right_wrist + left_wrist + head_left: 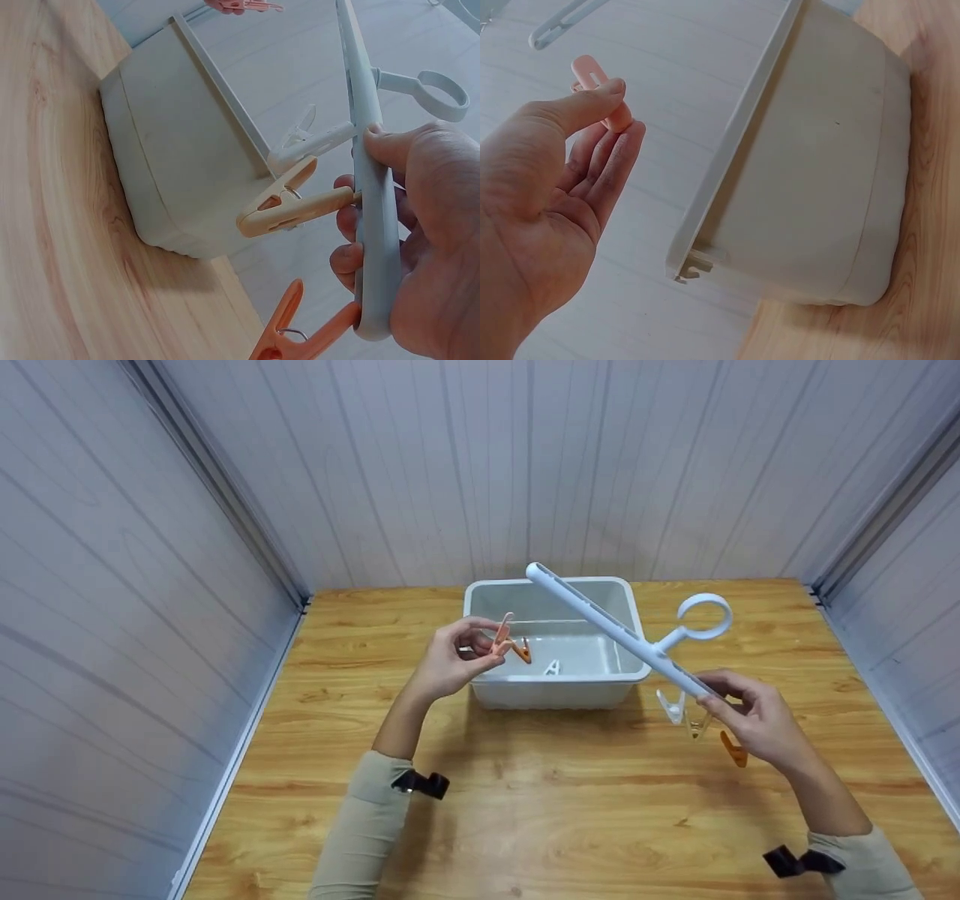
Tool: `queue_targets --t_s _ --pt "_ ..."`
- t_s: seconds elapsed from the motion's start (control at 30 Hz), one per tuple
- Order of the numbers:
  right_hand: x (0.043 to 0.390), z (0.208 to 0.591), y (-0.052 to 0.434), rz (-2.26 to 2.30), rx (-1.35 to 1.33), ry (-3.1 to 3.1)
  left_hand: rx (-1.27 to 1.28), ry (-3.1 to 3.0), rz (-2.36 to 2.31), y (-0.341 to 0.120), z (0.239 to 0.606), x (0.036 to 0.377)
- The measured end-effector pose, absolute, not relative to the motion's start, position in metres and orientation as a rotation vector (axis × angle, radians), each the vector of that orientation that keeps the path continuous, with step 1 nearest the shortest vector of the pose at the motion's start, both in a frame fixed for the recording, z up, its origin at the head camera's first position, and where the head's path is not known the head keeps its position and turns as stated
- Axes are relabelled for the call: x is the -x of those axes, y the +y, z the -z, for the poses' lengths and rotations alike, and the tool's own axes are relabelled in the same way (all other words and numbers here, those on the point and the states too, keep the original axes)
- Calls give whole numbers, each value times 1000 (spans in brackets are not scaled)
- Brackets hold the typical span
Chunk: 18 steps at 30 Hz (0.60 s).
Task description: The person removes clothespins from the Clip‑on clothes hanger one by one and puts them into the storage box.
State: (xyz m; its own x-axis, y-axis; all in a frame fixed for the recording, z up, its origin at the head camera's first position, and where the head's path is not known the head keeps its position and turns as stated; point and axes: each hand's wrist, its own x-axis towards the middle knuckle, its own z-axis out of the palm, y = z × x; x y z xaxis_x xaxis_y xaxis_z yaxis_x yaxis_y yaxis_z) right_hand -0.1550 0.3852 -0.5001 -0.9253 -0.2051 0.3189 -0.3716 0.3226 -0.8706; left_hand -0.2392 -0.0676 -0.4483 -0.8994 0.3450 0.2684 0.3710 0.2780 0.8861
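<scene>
at centre-left of the frame the left hand [450,660] is pinching a pink clothespin [501,636] above the white bin [480,592]; at right the right hand [754,720] is gripping the peg hanger bar [600,622]. next, i judge, the clothespin needs meeting the bar.

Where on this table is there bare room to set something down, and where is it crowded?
Free: the wooden table between the two forearms, in front of the bin; also left of the bin. Crowded: right of the bin, where the right hand holds the hanger bar with clips dangling.

Bright, even overhead light; soft shadows on table [570,810]; wide-angle edge distortion; wrist views slightly soft.
</scene>
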Motion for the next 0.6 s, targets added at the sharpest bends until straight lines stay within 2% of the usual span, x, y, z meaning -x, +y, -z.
queue_targets --t_s 0.6 --pt "148 513 406 -1660 -476 -2437 681 -2739 1589 -46 435 279"
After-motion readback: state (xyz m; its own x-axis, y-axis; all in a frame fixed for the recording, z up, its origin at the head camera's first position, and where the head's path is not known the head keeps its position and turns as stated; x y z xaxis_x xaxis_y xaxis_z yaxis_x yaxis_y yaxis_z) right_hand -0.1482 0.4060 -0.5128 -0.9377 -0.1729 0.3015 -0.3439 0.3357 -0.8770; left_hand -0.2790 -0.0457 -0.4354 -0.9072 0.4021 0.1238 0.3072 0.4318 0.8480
